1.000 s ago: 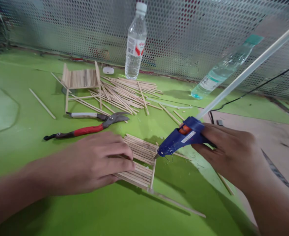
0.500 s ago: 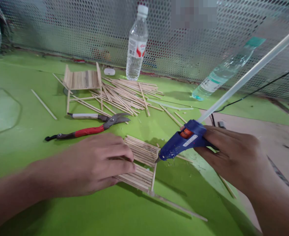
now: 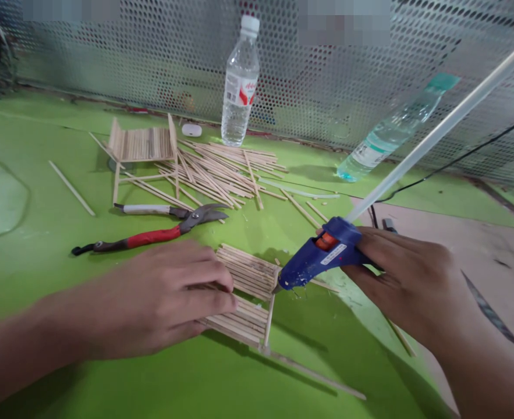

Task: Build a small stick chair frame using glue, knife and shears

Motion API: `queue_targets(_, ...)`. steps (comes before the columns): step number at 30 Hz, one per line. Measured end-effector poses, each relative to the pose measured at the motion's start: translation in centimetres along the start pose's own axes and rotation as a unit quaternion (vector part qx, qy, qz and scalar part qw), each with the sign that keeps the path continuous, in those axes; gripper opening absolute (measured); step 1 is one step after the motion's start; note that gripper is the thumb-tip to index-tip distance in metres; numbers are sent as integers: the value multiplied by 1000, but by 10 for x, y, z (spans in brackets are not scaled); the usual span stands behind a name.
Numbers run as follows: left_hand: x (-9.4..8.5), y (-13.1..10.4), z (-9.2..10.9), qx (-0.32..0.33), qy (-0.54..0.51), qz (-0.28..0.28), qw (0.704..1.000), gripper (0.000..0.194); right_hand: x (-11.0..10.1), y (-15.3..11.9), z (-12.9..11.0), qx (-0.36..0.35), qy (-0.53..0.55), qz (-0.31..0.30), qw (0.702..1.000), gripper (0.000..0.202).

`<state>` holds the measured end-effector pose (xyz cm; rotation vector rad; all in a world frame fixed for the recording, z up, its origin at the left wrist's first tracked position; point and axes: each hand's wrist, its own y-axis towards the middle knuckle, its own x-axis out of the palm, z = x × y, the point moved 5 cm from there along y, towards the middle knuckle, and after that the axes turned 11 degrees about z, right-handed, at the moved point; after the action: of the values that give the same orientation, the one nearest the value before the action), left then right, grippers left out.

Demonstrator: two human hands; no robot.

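A small frame of thin wooden sticks (image 3: 248, 278) lies low over the green table, its slats in two rows with an upright stick at the right end. My left hand (image 3: 165, 297) is closed on its left part, the fingers hiding that end. In my right hand (image 3: 405, 273) is a blue hot glue gun (image 3: 315, 256), gripped by its handle. The gun's metal tip touches or nearly touches the corner where the slats meet the end stick. A long translucent glue stick (image 3: 440, 128) rises from the gun's back.
Pruning shears (image 3: 152, 235) with red and white handles lie behind my left hand. Beyond are a miniature stick chair (image 3: 143, 145), a pile of loose sticks (image 3: 222, 174), an upright water bottle (image 3: 239, 87) and a tilted greenish bottle (image 3: 392, 134). A perforated metal panel (image 3: 152, 58) closes the back.
The whole view has shifted slightly, with things sitting a little lower and further left. Both hands keep their grips, and the glue gun's tip stays at the frame's corner.
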<state>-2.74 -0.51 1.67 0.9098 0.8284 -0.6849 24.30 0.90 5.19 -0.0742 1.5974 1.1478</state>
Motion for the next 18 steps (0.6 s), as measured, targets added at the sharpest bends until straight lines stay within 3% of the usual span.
queue_targets(5,-1,0,1,-3,3,3,1000,23,-3,4,1,0,-13,46,999,14)
queue_targets(10,-6,2,3,0,7,33,999,21,-6,0,12,50,2,45,998,17)
queue_targets(14,-13,5,2,11,13,83,996,18,-17,-9,41,159,-81,45,983,26)
queue_targets(16,-16,5,1,22,22,115,993,17,-22,-12,62,244,-90,40,965,23)
queue_targets(18,-18,4,-2,27,21,151,988,16,-23,-6,80,277,-102,42,955,13)
